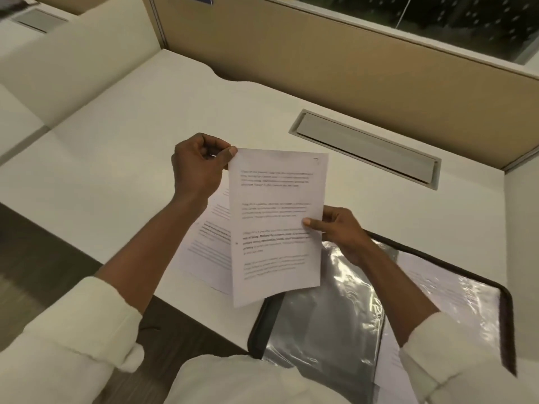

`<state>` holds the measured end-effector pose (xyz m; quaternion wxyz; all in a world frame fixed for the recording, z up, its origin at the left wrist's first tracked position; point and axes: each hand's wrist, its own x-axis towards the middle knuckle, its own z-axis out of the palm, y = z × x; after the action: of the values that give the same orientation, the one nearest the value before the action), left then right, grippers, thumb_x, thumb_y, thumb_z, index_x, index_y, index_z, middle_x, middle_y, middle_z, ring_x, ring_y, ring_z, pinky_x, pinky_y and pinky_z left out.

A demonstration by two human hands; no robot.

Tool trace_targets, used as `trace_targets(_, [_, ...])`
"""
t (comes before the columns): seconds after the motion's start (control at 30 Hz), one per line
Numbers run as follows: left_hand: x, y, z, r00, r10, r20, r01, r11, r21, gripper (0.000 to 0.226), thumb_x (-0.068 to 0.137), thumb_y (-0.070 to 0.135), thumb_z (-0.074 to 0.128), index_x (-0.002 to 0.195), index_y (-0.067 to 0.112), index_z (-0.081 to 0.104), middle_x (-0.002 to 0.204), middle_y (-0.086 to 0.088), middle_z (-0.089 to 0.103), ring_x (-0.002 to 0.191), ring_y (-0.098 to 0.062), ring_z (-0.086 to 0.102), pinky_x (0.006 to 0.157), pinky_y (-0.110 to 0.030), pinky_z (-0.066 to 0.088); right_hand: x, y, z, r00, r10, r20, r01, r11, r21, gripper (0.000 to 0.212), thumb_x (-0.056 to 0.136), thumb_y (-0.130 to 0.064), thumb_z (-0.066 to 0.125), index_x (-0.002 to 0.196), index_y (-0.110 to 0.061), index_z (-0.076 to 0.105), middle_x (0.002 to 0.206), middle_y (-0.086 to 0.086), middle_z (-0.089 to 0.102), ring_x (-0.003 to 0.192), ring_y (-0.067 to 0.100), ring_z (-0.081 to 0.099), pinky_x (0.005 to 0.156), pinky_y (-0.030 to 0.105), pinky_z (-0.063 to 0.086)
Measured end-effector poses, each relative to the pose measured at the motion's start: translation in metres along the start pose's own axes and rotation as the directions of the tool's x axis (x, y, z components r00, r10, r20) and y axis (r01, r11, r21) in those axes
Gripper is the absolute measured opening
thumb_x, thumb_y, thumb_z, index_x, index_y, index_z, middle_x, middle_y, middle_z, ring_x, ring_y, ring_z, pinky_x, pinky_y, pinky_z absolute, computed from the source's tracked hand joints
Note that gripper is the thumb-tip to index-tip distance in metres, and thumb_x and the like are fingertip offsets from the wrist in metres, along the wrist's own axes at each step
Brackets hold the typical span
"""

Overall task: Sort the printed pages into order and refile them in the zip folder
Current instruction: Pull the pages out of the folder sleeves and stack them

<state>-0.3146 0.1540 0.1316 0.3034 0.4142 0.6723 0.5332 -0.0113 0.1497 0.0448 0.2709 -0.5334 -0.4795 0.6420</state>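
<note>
1 printed page (277,223) is held up over the near edge of the bench (145,126). The left hand (198,167) pinches its top left corner with thumb and curled fingers, and the right hand (341,228) pinches its right edge. More pages (207,252) lie on the bench beneath it, and the open zip folder (320,316) lies at the near edge, toward the right.

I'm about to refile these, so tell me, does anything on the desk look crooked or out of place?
The loose pages under the held page lie fanned and skewed, not squared up, close to the front edge of the desk. The zip folder seems to overhang that edge. No tears or spills show.
</note>
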Motion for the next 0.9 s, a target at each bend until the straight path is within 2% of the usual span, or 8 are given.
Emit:
trace_targets(0.1, [0.026,-0.026,-0.011,1.000,-0.023,-0.003,0.023,0.992,0.122,0.015,0.084,0.018,0.088,0.088,0.013,0.074,0.081,0.002,0.078,0.072,-0.014,0.077,0.082,-0.042,0.064,0.005,0.013,0.024,0.999,0.042,0.011,-0.042,0.999,-0.001,0.031,0.091,-0.007,0.079,0.122,-0.008,0.075,0.112,0.004,0.080,0.104,0.026,0.077,0.081,0.034,0.061])
trace_targets(0.23, [0.055,-0.065,-0.016,0.999,-0.025,0.031,0.014,0.949,0.314,0.015,0.079,0.026,0.089,0.081,0.024,0.073,0.078,0.009,0.077,0.073,-0.014,0.075,0.083,-0.043,0.062,0.007,0.024,0.054,0.989,0.146,-0.004,-0.146,0.989,0.004,0.030,0.089,0.001,0.078,0.119,-0.003,0.073,0.105,0.005,0.081,0.096,0.025,0.079,0.077,0.036,0.064])
trace_targets(0.33, [0.072,-0.089,-0.012,0.997,-0.024,0.071,-0.010,0.898,0.441,0.015,0.079,0.029,0.088,0.081,0.025,0.073,0.080,0.013,0.076,0.077,-0.010,0.073,0.082,-0.040,0.062,0.006,0.032,0.073,0.980,0.198,-0.016,-0.198,0.980,0.017,0.031,0.086,-0.001,0.082,0.115,0.000,0.070,0.104,0.008,0.081,0.094,0.026,0.080,0.076,0.038,0.066])
trace_targets(0.47, [0.085,-0.107,0.000,0.989,-0.035,0.142,-0.051,0.828,0.558,0.015,0.081,0.029,0.087,0.081,0.026,0.072,0.081,0.013,0.075,0.081,-0.013,0.071,0.077,-0.035,0.059,0.010,0.042,0.092,0.961,0.270,-0.060,-0.268,0.963,0.025,0.033,0.084,-0.003,0.086,0.112,0.003,0.070,0.106,0.012,0.080,0.093,0.026,0.080,0.076,0.042,0.067])
trace_targets(0.57, [0.089,-0.116,0.008,0.984,-0.040,0.175,-0.074,0.797,0.600,0.013,0.082,0.029,0.085,0.084,0.026,0.072,0.083,0.013,0.074,0.083,-0.015,0.070,0.073,-0.031,0.052,0.012,0.047,0.102,0.945,0.312,-0.099,-0.311,0.950,0.022,0.029,0.084,-0.003,0.086,0.107,0.004,0.070,0.106,0.011,0.079,0.090,0.024,0.080,0.073,0.040,0.067])
trace_targets(0.67, [0.094,-0.123,0.014,0.979,-0.041,0.201,-0.094,0.782,0.616,0.012,0.083,0.029,0.084,0.085,0.025,0.073,0.086,0.012,0.074,0.085,-0.017,0.070,0.077,-0.035,0.056,0.011,0.051,0.113,0.938,0.316,-0.145,-0.320,0.947,-0.008,0.026,0.085,-0.005,0.086,0.103,0.004,0.070,0.102,0.010,0.079,0.084,0.021,0.080,0.069,0.038,0.066])
trace_targets(0.9, [0.099,-0.138,0.022,0.967,-0.070,0.245,-0.114,0.741,0.662,0.013,0.085,0.027,0.084,0.085,0.024,0.072,0.089,0.009,0.075,0.087,-0.020,0.070,0.074,-0.033,0.051,0.015,0.060,0.126,0.923,0.272,-0.273,-0.326,0.929,-0.176,0.036,0.083,-0.014,0.090,0.102,-0.007,0.060,0.096,0.007,0.075,0.062,0.025,0.077,0.068,0.049,0.066])
